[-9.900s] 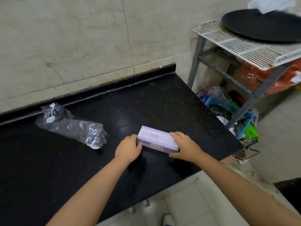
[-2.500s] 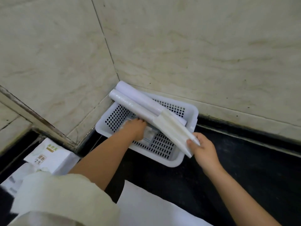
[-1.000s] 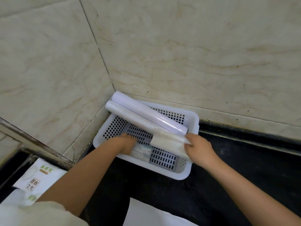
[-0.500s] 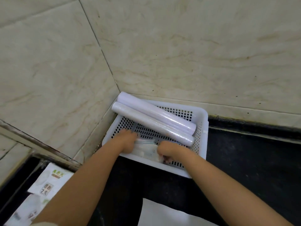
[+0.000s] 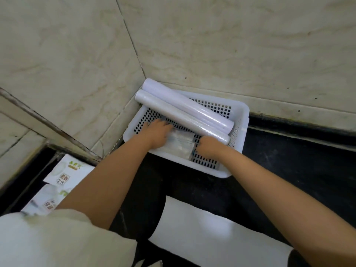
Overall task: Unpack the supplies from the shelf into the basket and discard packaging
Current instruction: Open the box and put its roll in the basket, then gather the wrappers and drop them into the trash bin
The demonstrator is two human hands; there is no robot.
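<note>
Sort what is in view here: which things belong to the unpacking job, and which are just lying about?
Part of the job:
- white perforated basket
- two rolls lying in it
- clear flat packet in the basket
- left hand and right hand, both on the packet

Lying about:
- printed white packs at lower left
- white sheet on the black counter
</note>
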